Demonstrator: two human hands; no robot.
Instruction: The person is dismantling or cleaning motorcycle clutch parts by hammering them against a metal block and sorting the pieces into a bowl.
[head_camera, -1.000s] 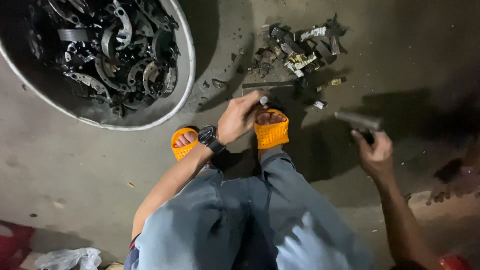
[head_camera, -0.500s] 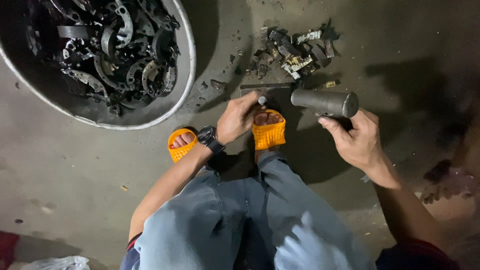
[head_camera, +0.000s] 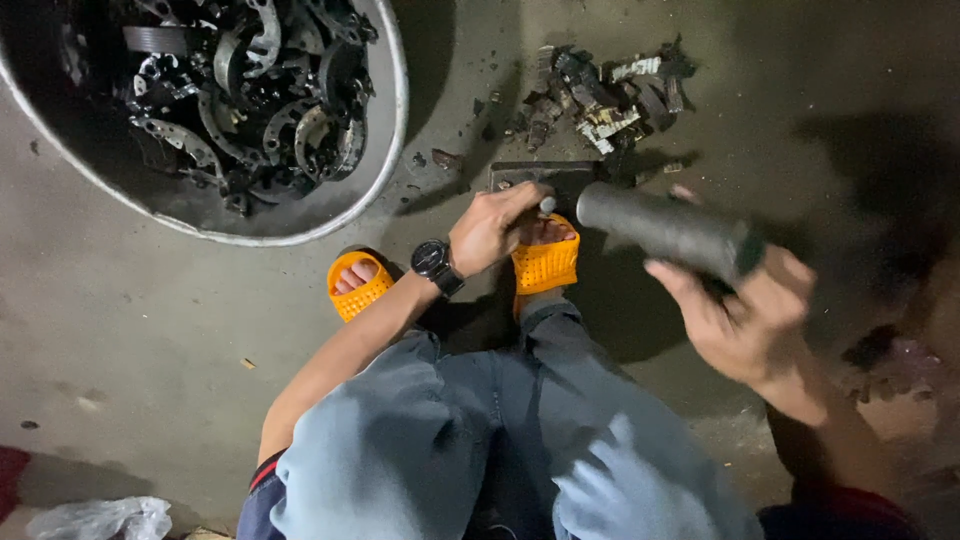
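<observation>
Right hand (head_camera: 745, 325) blurred, grip around dark cylinder (head_camera: 665, 230); left hand (head_camera: 490, 228) grip hides small peg (head_camera: 547, 205).

A thick dark grey metal cylinder (head_camera: 665, 228) lies slanted right of the frame's centre, its blunt end pointing left and slightly up, its lower end gripped in a fist. A small silver metal pin (head_camera: 547, 205) stands pinched at centre, over a flat dark steel plate (head_camera: 535, 175) lying on the concrete floor.
</observation>
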